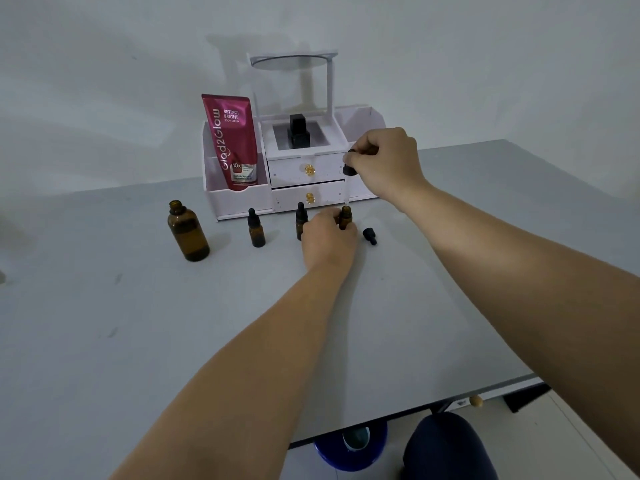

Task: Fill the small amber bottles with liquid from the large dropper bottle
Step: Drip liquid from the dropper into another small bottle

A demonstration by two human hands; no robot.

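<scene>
- Grey table [138, 341] under a bare pale wall [485, 64]: from your head camera, a white organiser [325, 194] with a pink tube [232, 140] stands at the back.
- To the left, well apart from your hands, the large bottle [188, 233] stands upright with its top off.
- Your left hand [329, 240] curls round the small bottle [345, 217], steadying it upright on the table. A capped bottle [300, 220] stands just beside your knuckles, a second capped bottle [256, 230] further left, and a loose cap [370, 236] lies to the right.
- Your right hand [384, 161] pinches the black rubber top of the dropper [347, 188]. Its glass stem hangs straight down to the small bottle's mouth; you probably have the tip inside the neck, though the view is too small to be sure.
- Expect the small bottle to be light, smooth glass on a narrow base, so it tips easily: hold it low on the body.
- Treat the stem as thin and brittle. Hold only the soft top, and squeeze gently.
</scene>
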